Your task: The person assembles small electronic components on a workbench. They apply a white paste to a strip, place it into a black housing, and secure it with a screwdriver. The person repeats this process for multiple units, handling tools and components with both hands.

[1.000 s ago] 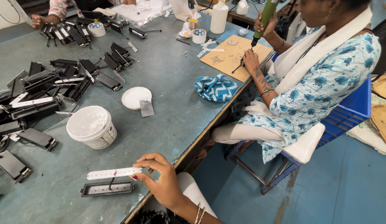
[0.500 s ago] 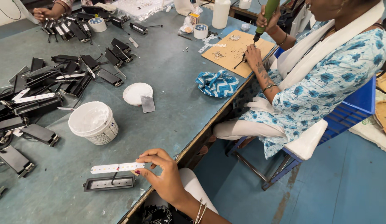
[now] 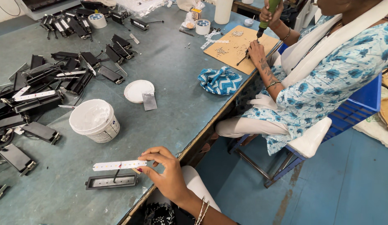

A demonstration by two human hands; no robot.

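Note:
My right hand reaches in from the bottom edge and pinches the right end of a thin white strip, held level just above the grey-blue table. Right under the strip lies a black rectangular housing, open side up, with a short wire running from it to the strip. The hand is close to the table's near edge. My left hand does not show.
A white tub stands behind the strip, with a white lid and a small grey plate further back. Many black housings are heaped at the left. A seated person works with a green power tool over a cardboard sheet; a blue patterned cloth lies nearby.
The view has shifted a little. My right hand still holds the white strip over the black housing in about the same place. The seated person keeps the tool over the cardboard.

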